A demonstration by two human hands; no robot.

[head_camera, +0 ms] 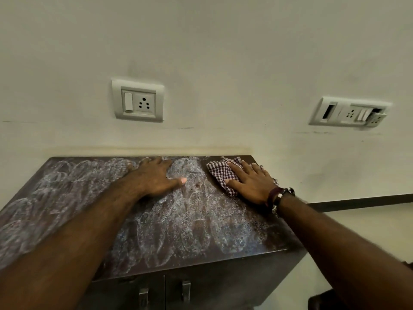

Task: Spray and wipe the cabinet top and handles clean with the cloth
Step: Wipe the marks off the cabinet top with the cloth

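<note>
The dark brown cabinet top (201, 231) is covered with whitish foamy swirl marks. My right hand (250, 182) presses flat on a checked purple-and-white cloth (220, 173) at the top's far right corner, fingers spread over it. My left hand (154, 175) lies palm down on the top near the back edge, left of the cloth, holding nothing. Two metal door handles (143, 296) (186, 289) show on the cabinet front below. No spray bottle is in view.
The cabinet stands against a pale wall. A switch-and-socket plate (138, 100) is above the left hand; a second, partly broken plate (348, 113) is to the right. A dark skirting strip (362, 201) runs along the wall on the right.
</note>
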